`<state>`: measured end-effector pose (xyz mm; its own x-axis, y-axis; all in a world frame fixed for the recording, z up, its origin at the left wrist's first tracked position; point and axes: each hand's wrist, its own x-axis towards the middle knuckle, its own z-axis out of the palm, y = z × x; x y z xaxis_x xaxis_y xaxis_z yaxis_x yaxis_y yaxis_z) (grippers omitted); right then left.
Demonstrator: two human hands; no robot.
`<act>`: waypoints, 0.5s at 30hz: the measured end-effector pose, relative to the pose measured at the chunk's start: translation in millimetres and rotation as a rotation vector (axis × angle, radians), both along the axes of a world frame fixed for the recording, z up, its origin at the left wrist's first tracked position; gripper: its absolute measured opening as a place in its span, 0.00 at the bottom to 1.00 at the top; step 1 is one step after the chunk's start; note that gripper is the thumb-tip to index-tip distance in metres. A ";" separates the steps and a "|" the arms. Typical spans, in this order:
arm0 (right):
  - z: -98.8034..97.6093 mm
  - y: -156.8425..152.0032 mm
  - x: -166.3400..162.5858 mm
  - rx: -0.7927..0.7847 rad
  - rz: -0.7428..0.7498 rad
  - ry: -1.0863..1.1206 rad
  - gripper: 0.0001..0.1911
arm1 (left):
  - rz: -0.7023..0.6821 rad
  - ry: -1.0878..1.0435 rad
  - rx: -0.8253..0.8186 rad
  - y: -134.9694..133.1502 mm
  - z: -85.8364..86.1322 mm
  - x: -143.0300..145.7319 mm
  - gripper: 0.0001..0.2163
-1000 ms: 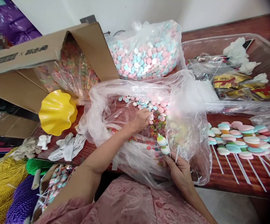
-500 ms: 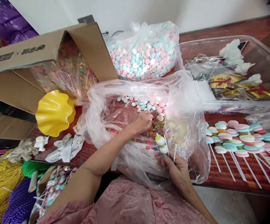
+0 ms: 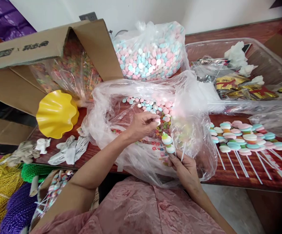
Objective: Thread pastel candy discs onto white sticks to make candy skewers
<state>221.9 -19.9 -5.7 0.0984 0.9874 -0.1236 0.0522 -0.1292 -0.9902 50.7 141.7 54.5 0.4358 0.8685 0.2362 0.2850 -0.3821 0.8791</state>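
My left hand (image 3: 142, 125) is inside an open clear plastic bag (image 3: 111, 107) and pinches a small white candy disc (image 3: 157, 121) between its fingertips. Loose pink, blue and white candy discs (image 3: 155, 107) and small coloured candy rings (image 3: 161, 130) lie in the bag. My right hand (image 3: 184, 169) grips thin white sticks at the bag's near edge. One of these sticks (image 3: 173, 148) carries a few stacked candy pieces (image 3: 167, 143), white, green and blue.
Finished candy sticks (image 3: 243, 139) lie in a row on the red wooden table (image 3: 252, 182) at right. A full bag of pastel candies (image 3: 150, 55), a tipped cardboard box (image 3: 33, 65), a yellow wavy bowl (image 3: 55, 113) and a clear tray (image 3: 264, 61) stand around.
My left hand has lifted off the candy pile with one white disc pinched in its fingers. My right hand with the sticks stays in place.
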 end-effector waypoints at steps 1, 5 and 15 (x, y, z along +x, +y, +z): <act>2.0 0.4 -1.6 0.010 0.023 -0.019 0.24 | 0.017 -0.132 -0.093 -12.1 2.1 -4.1 0.09; 10.6 4.0 -12.4 0.072 0.099 -0.115 0.22 | 0.139 -0.417 -0.226 -53.0 0.7 -13.8 0.10; 25.3 -3.9 -33.1 0.070 0.135 -0.130 0.22 | 0.367 -0.748 -0.319 -86.4 -19.7 -16.2 0.15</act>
<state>188.8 -23.8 19.6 -0.0253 0.9985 -0.0491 0.1926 -0.0433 -0.9803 34.5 55.2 34.8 -0.0537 0.9961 0.0701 -0.3496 -0.0845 0.9331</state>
